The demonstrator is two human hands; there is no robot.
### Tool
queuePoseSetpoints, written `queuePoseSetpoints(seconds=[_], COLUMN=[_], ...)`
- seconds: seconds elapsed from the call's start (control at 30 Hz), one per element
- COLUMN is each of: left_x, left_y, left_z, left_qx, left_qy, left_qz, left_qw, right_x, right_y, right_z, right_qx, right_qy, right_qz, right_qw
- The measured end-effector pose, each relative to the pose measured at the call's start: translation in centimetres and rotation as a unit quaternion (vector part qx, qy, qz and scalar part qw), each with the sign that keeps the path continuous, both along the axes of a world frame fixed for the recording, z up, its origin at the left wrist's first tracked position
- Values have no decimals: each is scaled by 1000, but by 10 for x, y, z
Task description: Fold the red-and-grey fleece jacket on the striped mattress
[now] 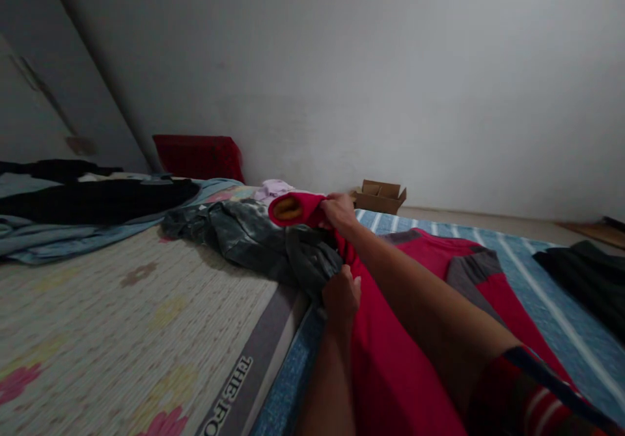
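A red long-sleeved top (pixel 390 345) with grey shoulder patches lies spread out below my arms. My right hand (pixel 339 211) is closed on one of its sleeves, a little back from the cuff. The sleeve's opening (pixel 287 208) faces left and shows a yellow-brown lining. Nearer to me, my left hand (pixel 342 296) is closed at the side edge of the same top, with the thumb over the red cloth. A crumpled dark grey garment (pixel 254 234) reaches up against that hand and lies under the lifted sleeve. The fingertips of my left hand are hidden.
On the left is a flowered mattress (pixel 131 306), bearing black clothes (pixel 107 202) and a light purple cloth (pixel 273 190). Blue striped bedding (pixel 532 280) extends right, with a dark folded garment (pixel 586 280). By the wall are a cardboard box (pixel 379 196) and a red case-like object (pixel 198 156).
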State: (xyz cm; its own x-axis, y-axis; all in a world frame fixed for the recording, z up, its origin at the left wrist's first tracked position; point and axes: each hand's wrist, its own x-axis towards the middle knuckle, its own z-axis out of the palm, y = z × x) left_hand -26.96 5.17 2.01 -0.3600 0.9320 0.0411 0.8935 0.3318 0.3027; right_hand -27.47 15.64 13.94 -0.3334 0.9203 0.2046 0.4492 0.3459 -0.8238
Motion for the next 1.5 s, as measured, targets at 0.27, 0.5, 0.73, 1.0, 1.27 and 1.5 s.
queuePoseSetpoints(seconds=[0.27,0.5,0.73,1.0,1.27,1.5], left_x=[-1,43,115,116,71,115], left_y=[8,5,-28,-76,-131,-126], left_z=[9,51,49,55,68,89], left_qx=[30,6,-32,-62,-111,-117], left_qy=[28,91,132,187,200,134], left_qz=[-6,-40,-201,-268,-226,-278], left_qw=[999,995,970,943,947,944], right_x=[142,234,325,395,401,402], right_y=[16,13,-21,-74,-63,-27], right_z=[52,63,41,-28,-24,40], right_qx=[-102,-99,-40,-79,-137,-52], right_qy=[345,513,602,663,678,712], right_qz=[-83,-44,-61,-230,-230,-121], right_qw=[929,852,795,708,685,690])
